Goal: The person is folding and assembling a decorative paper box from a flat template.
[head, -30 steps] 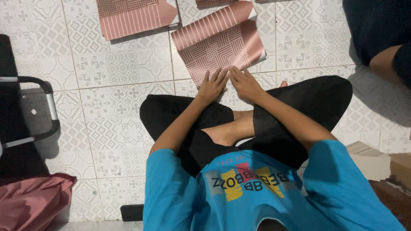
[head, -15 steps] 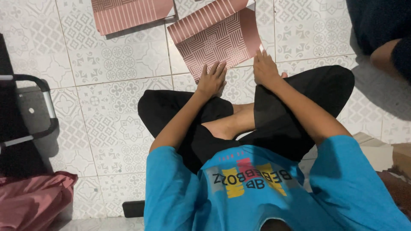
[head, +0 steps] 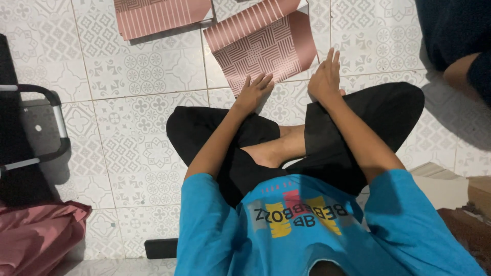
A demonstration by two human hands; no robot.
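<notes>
The person sits cross-legged on the patterned floor tiles [head: 128, 102], in a blue shirt and black trousers, both arms stretched out toward twelve o'clock. The left hand [head: 253, 92] lies flat, fingers spread, its fingertips touching the near edge of a pink patterned sheet [head: 266, 46] — a folded piece with stripes along the top band and a geometric maze print below. The right hand [head: 325, 76] hovers open at about one o'clock, fingers together and straight, just beside the sheet's right lower corner; whether it touches the paper I cannot tell. Neither hand is closed on anything. A second pink striped sheet [head: 161, 15] lies at eleven o'clock, apart from the first. At nine o'clock stands a black frame with a grey handle [head: 48, 128], and at seven o'clock a bundle of pink cloth [head: 36, 237]. Another person's arm [head: 463, 71] shows at two o'clock — well apart from the sheets.
</notes>
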